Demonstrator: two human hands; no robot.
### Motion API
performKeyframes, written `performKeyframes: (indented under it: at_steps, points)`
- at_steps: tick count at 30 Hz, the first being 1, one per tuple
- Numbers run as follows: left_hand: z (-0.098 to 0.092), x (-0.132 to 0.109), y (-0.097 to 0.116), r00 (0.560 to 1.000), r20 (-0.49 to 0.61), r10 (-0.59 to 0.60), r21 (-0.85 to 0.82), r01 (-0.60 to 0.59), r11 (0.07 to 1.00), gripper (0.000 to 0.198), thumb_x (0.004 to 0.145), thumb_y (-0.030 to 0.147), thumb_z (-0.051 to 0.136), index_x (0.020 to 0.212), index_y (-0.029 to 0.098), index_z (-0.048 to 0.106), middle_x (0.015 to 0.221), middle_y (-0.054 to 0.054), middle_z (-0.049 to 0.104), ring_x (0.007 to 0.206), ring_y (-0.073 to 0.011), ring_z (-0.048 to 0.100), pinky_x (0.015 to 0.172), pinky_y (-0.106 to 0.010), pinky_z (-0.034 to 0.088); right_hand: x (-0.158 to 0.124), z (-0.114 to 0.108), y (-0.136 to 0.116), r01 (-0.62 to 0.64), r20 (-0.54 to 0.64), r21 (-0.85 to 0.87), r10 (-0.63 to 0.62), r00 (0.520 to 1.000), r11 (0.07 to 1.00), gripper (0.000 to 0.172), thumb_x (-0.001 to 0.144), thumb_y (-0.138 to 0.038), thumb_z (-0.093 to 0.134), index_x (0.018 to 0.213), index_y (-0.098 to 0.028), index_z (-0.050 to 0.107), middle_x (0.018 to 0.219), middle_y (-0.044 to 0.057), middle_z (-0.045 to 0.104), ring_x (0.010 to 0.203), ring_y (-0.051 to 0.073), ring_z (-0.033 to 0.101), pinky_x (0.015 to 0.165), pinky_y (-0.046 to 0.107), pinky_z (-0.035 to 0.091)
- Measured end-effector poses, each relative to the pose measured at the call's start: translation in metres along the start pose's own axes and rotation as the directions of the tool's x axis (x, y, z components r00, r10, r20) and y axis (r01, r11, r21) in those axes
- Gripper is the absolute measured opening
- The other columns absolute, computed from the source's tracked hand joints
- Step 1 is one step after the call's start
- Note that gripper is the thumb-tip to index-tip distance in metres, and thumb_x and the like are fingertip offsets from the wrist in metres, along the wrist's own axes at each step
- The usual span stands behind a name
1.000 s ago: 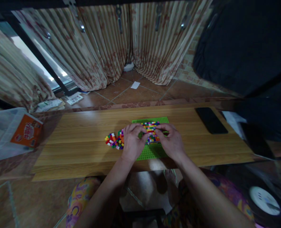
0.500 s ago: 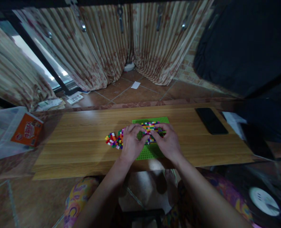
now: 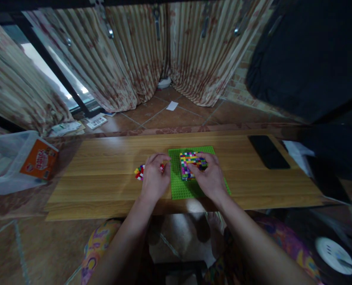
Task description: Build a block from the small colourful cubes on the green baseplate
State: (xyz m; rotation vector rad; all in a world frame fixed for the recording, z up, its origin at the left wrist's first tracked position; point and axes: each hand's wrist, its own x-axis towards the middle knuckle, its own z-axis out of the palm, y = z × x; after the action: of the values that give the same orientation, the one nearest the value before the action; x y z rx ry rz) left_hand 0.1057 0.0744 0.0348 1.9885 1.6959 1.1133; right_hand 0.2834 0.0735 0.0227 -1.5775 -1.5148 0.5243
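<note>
A green baseplate (image 3: 190, 189) lies on the wooden table (image 3: 104, 174). On it stands a square block of small multicoloured bricks (image 3: 189, 160). My right hand (image 3: 210, 178) rests on the plate with its fingers curled against the block's right and near sides. My left hand (image 3: 154, 179) sits left of the plate, over a pile of loose coloured bricks (image 3: 139, 172), fingers bent down into the pile. What the fingertips pinch is hidden.
A black phone (image 3: 268, 151) lies at the table's right end. A clear plastic bin (image 3: 6, 158) with an orange box (image 3: 39, 159) stands off the left end. Curtains and tiled floor lie beyond the far edge.
My left hand has left the brick block and moved left onto the loose pile. The right hand stays at the block, which now shows uncovered.
</note>
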Motion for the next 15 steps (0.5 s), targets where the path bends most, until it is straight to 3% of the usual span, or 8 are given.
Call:
performKeyframes:
  at_steps: [7, 15]
  points:
    - [-0.022, 0.004, -0.021, 0.986, 0.112, -0.127, 0.118, 0.113, 0.987, 0.022, 0.078, 0.009, 0.050, 0.085, 0.019, 0.068, 0.097, -0.006, 0.069, 0.093, -0.0196, 0.063, 0.091, -0.037, 0.049, 0.001, 0.001, 0.001, -0.025, -0.003, -0.026, 0.025, 1.000, 0.999, 0.037, 0.074, -0.043, 0.066, 0.103, -0.021, 0.064, 0.109, 0.010, 0.059, 0.103, 0.026, 0.056, 0.094, 0.044, 0.043]
    - [-0.021, -0.004, -0.021, 0.952, 0.269, -0.146, 0.281, 0.067, 0.957, 0.018, 0.076, 0.013, 0.059, 0.084, 0.024, 0.071, 0.106, -0.004, 0.069, 0.101, -0.0210, 0.060, 0.094, -0.038, 0.044, -0.001, 0.004, 0.003, -0.007, -0.001, -0.034, 0.007, 1.000, 0.999, 0.038, 0.074, -0.044, 0.065, 0.104, -0.021, 0.063, 0.111, 0.010, 0.058, 0.107, 0.026, 0.054, 0.096, 0.045, 0.041]
